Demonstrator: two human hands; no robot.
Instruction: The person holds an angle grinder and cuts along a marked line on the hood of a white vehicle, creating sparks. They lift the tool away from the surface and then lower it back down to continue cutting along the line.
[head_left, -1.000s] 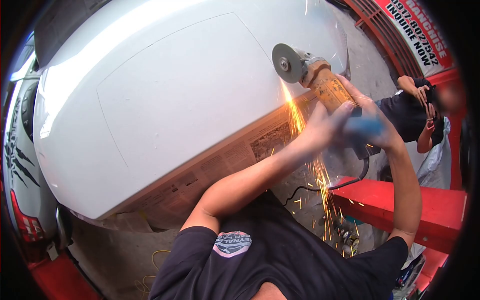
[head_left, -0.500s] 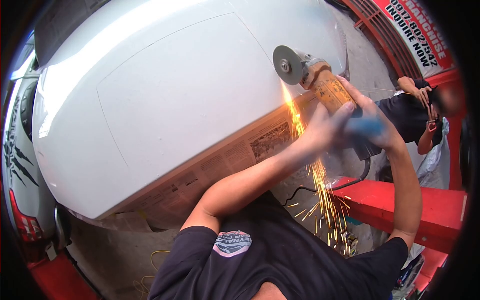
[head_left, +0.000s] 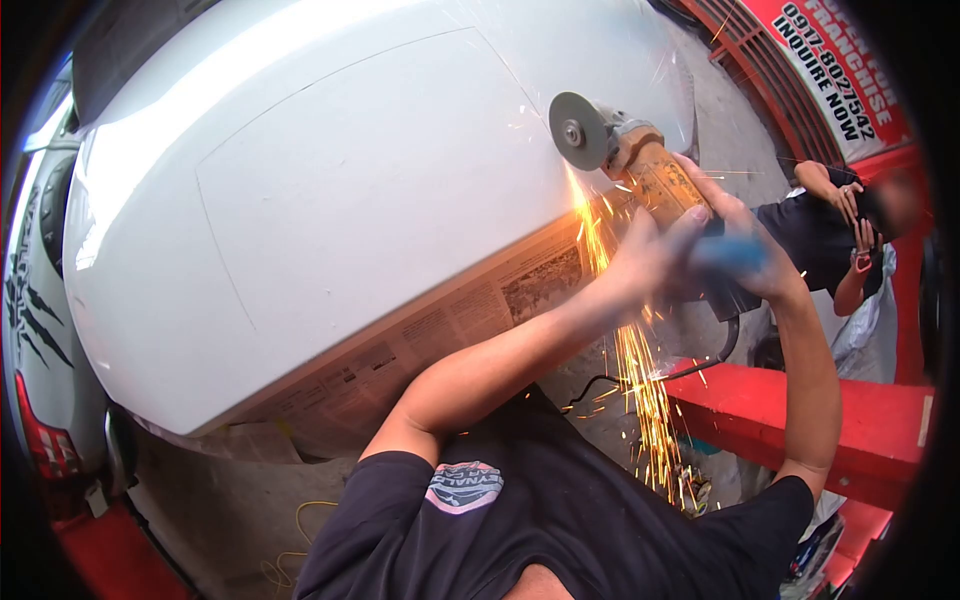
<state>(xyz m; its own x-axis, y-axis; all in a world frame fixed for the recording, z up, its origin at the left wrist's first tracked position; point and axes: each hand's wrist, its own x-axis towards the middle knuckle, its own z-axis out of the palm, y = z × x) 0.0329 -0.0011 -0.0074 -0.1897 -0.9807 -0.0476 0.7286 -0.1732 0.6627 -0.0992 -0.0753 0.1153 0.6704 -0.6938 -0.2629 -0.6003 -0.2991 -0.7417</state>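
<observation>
An orange-yellow angle grinder (head_left: pixel 662 182) is held over the right part of a large white curved vehicle panel (head_left: pixel 380 190). Its dark cutting disc (head_left: pixel 580 130) stands on edge at the panel, and bright sparks (head_left: pixel 640 385) stream from beneath it toward my body. My left hand (head_left: pixel 650 250), partly blurred, is closed around the near side of the grinder body. My right hand (head_left: pixel 745 240) wraps the rear of the tool, beside a blurred blue patch (head_left: pixel 732 253). A thin dark line (head_left: pixel 330 68) outlines an area on the panel.
Newspaper (head_left: pixel 440 330) covers the panel's near edge. A black cord (head_left: pixel 700 368) trails from the grinder near a red beam (head_left: pixel 800 405). At right stands another person (head_left: pixel 810 235) with raised hands. A vehicle with a red tail light (head_left: pixel 50 430) is at left.
The spark stream has changed shape, with more sparks scattered around the disc. Disc and grinder have shifted very slightly in view; both hands keep their hold.
</observation>
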